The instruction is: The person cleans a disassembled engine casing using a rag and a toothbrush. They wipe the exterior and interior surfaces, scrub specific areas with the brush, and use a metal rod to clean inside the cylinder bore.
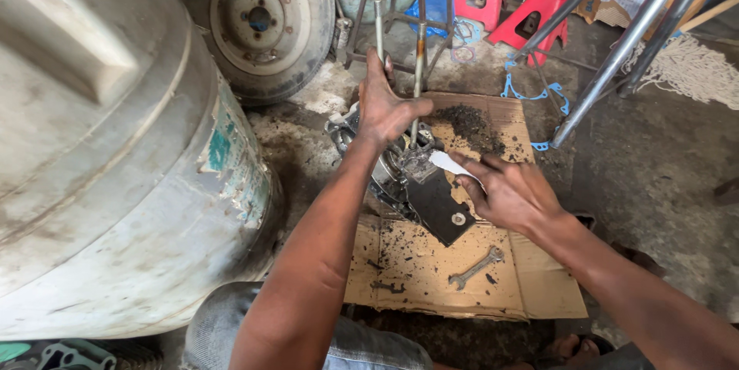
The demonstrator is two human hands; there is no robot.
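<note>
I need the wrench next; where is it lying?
The wrench lies on the cardboard, lower middle of the head view, just below the right hand and the black plate.

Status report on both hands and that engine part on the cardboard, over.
Left hand gripping upright rods over engine part. Right hand open, fingertips on its black plate. Spanner loose on cardboard; grit scattered.

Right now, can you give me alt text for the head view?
A left hand grips upright metal rods on a greasy engine part, while the right hand rests spread on its black plate. Everything sits on dirty cardboard beside a spanner.
</note>
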